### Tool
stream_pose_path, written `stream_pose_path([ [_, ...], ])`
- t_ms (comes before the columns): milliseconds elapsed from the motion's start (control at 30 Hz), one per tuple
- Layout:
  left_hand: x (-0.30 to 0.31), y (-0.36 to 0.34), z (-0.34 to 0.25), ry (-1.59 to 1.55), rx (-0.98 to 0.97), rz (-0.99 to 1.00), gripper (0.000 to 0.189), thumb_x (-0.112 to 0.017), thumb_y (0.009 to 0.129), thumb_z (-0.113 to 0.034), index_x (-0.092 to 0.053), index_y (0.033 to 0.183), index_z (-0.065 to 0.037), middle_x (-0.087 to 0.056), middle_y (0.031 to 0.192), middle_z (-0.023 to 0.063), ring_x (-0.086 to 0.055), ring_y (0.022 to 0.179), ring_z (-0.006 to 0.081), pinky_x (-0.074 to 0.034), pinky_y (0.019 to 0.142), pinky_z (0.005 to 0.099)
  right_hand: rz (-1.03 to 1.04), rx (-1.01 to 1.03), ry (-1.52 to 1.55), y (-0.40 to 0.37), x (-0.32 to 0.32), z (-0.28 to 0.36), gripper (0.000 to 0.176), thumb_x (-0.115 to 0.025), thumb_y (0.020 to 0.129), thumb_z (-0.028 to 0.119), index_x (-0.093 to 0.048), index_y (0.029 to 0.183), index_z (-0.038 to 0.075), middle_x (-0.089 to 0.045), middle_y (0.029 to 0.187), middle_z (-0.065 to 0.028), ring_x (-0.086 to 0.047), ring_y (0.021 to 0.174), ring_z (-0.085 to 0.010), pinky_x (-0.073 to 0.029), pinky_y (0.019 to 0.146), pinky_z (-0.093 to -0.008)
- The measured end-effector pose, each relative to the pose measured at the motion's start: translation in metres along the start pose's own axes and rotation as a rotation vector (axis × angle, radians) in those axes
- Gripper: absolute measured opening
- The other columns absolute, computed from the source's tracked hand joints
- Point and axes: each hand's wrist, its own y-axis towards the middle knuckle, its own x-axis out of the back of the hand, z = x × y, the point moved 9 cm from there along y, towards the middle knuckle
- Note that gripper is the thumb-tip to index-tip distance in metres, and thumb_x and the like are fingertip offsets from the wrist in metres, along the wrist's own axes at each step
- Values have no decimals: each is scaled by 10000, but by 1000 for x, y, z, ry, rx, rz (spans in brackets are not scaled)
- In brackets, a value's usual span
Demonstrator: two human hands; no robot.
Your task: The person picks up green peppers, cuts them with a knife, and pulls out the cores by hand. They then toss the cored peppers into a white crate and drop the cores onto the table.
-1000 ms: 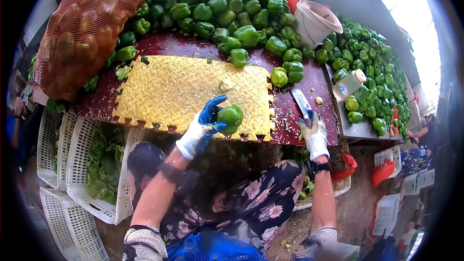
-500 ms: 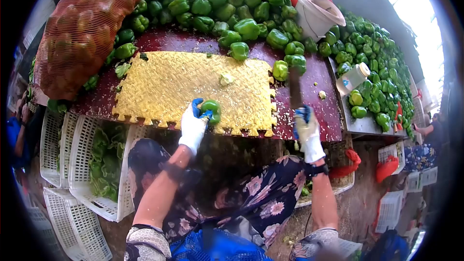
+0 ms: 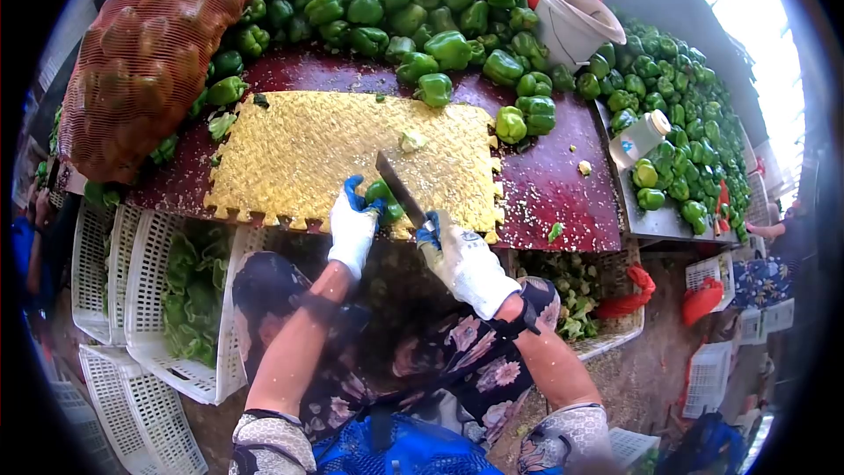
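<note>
Two gloved hands meet at the near edge of the yellow mat (image 3: 299, 149) now. Half a second ago the right hand (image 3: 466, 262) was out over the red tabletop (image 3: 563, 193) with the blade pointing away, and it has swung in, fingers wrapped tight round the handle of the knife (image 3: 400, 185). The blade is angled across the green pepper (image 3: 384, 196). The left hand (image 3: 353, 227) has not budged, its blue fingertips curled over that pepper and pinning it to the mat near the front edge. On to the containers: the white crate (image 3: 145, 299) down left holds pale green cut pepper pieces. The basket (image 3: 615, 334) under the table's right end is filled with green trimmings. The white bucket (image 3: 576, 25) lies tipped among the pepper pile (image 3: 413, 0), and what it holds I cannot tell. A netted sack (image 3: 145, 53) bulges at top left.
</note>
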Motion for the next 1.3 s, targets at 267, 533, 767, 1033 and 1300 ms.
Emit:
stream_pose_path([
  [267, -2, -3, -5, -255, -113, 52, 527, -702, 829, 55, -518, 1312, -52, -647, 900, 52, -615, 725, 109, -502, 592, 234, 151, -41, 28, 27, -38, -13, 380, -501, 984, 287, -477, 1179, -38, -661, 978, -274, -662, 937, -400, -535, 804, -463],
  [533, 93, -5, -85, -933, 44, 147, 297, -601, 967, -119, -562, 1251, -43, -691, 1026, 54, -638, 724, 97, -438, 544, 180, 317, -293, 334, -1, 14, -63, 450, -528, 967, 349, -493, 1239, -9, -644, 774, -205, -628, 584, -300, -489, 544, -438],
  [767, 148, -22, -126, -681, -167, 58, 349, -669, 869, -23, -590, 1208, -21, -669, 938, 47, -651, 822, 141, -551, 739, 250, -109, -354, 123, -30, 70, -131, 534, -535, 941, 402, -529, 1295, 3, -663, 1070, -258, -651, 987, -408, -504, 839, -490],
  [1033, -38, -24, -84, 663, -443, 618, 674, -744, 810, -163, -450, 1415, -129, -660, 1053, 214, -646, 939, 353, -509, 827, 403, -26, -138, 41, -3, 29, -67, 289, -468, 988, 317, -500, 1122, 63, -666, 864, -189, -673, 770, -352, -540, 706, -488],
  [1300, 4, -45, -59, 701, -376, 43, 792, -801, 750, -427, -473, 1360, -44, -553, 1201, 227, -605, 1020, 386, -501, 874, 428, -21, -90, 53, -1, 6, -49, 259, -525, 956, 282, -499, 1107, 74, -669, 869, -234, -653, 835, -430, -512, 763, -519],
])
